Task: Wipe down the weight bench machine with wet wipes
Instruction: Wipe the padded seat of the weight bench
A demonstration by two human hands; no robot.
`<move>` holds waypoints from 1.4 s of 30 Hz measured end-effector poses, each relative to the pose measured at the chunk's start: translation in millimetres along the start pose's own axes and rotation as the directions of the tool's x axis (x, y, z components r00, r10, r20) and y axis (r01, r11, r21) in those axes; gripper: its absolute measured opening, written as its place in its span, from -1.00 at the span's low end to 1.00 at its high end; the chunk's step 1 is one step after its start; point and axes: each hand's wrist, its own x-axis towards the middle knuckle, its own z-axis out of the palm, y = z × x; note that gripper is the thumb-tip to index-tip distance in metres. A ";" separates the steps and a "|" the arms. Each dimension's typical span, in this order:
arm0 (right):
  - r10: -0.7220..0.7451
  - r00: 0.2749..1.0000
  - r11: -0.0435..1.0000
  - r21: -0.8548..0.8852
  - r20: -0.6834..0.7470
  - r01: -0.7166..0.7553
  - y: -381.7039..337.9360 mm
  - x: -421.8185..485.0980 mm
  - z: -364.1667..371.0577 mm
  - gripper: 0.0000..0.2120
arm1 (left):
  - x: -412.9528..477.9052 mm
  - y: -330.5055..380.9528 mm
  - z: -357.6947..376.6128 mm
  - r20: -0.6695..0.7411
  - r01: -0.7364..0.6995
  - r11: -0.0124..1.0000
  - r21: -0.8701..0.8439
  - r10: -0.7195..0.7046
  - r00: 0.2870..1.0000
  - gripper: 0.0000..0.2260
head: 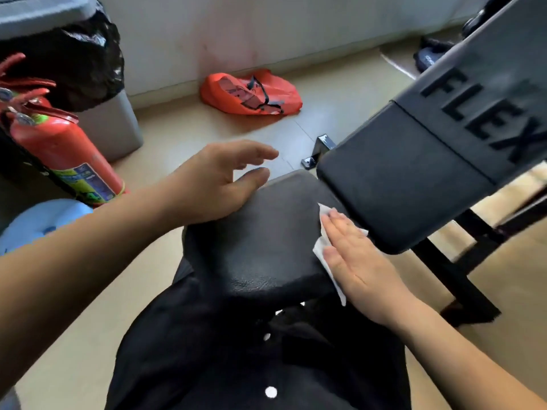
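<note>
The black padded seat (266, 241) of the weight bench fills the middle of the head view. Its inclined backrest (414, 179), black below and grey with "FLEX" lettering above, rises to the upper right. A white wet wipe (321, 248) lies on the seat's right side, close under the backrest's lower edge. My right hand (355, 261) presses flat on the wipe with straight fingers. My left hand (216, 184) rests its palm on the seat's far left edge, fingers relaxed and lifted, holding nothing.
A red fire extinguisher (65, 155) and a grey bin with a black bag (80, 57) stand at the left. An orange bag (251, 93) lies on the floor by the wall. The bench's black frame legs (453, 270) run to the right. A pale blue object (38, 223) sits lower left.
</note>
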 end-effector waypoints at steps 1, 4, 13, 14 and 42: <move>0.057 0.998 0.998 0.022 -0.018 -0.057 14.0 0.9 0.1 -0.27 | 6.1 1.6 4.0 0.033 -0.054 0.997 0.058 0.053 0.998 -0.70; 0.196 0.978 0.978 0.089 -0.066 -0.190 33.6 0.0 7.0 -0.23 | 11.3 1.7 14.3 0.089 -0.159 0.977 0.144 0.148 0.985 -0.71; 0.078 0.993 0.997 0.009 0.086 -0.079 -13.7 25.8 9.1 -0.24 | 5.9 7.1 24.5 0.114 -0.013 0.987 0.157 -0.006 0.993 -0.64; 0.126 0.984 0.992 0.005 0.122 -0.128 -6.1 41.2 1.3 -0.28 | 8.3 6.9 25.7 0.131 -0.002 0.987 0.160 -0.019 0.991 -0.66; 0.552 0.675 0.512 0.441 0.490 -0.738 -134.3 100.5 -122.5 -0.52 | 23.2 48.0 -10.5 0.439 0.532 0.840 0.105 -0.519 0.733 -0.54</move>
